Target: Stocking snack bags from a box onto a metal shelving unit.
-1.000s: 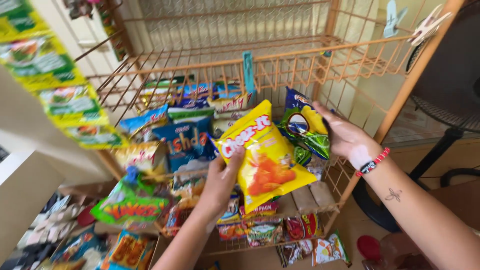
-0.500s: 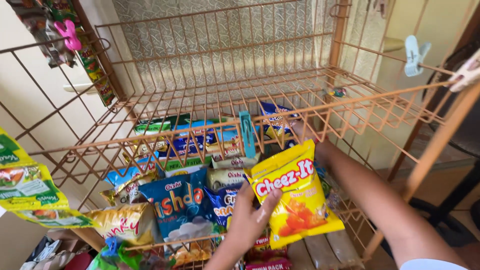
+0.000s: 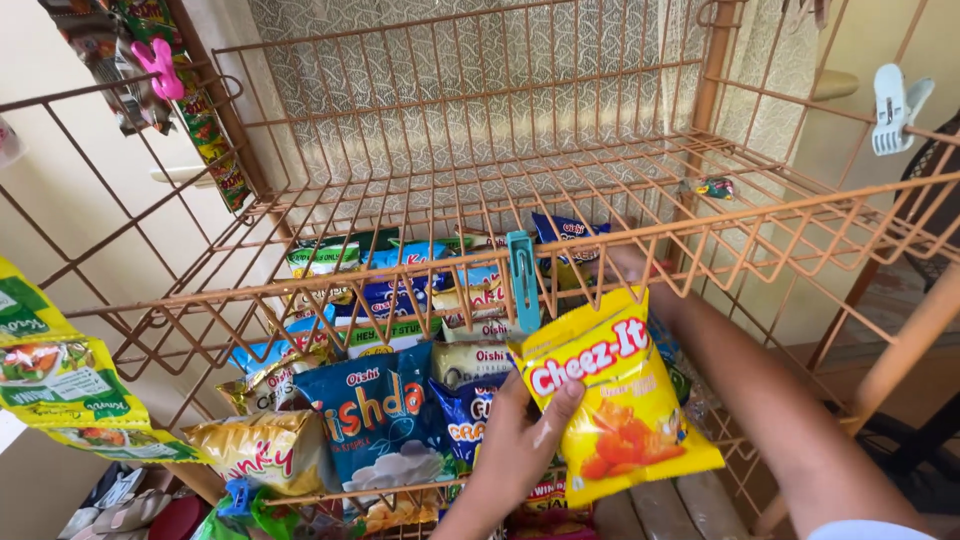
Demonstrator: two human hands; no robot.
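My left hand (image 3: 515, 445) holds a yellow snack bag (image 3: 625, 405) by its left edge, in front of the middle shelf of an orange wire rack (image 3: 700, 235). My right hand (image 3: 628, 265) reaches in under the upper shelf's front rail, beside a dark blue snack bag (image 3: 562, 232) at the back. The wires hide most of its fingers, so I cannot tell whether they grip that bag. My right forearm passes behind the yellow bag.
Blue, cream and gold snack bags (image 3: 380, 420) crowd the middle shelf. A teal clip (image 3: 522, 280) hangs on the front rail. There is a white clip (image 3: 895, 105) at right and a pink clip (image 3: 160, 65) at upper left. Green-yellow packets (image 3: 60, 385) hang at left. A small wrapped sweet (image 3: 715, 187) lies on the upper shelf.
The view has tilted up and drawn closer to the rack. My right hand has gone deeper under the upper shelf. The yellow bag stays in my left hand, now lower in view.
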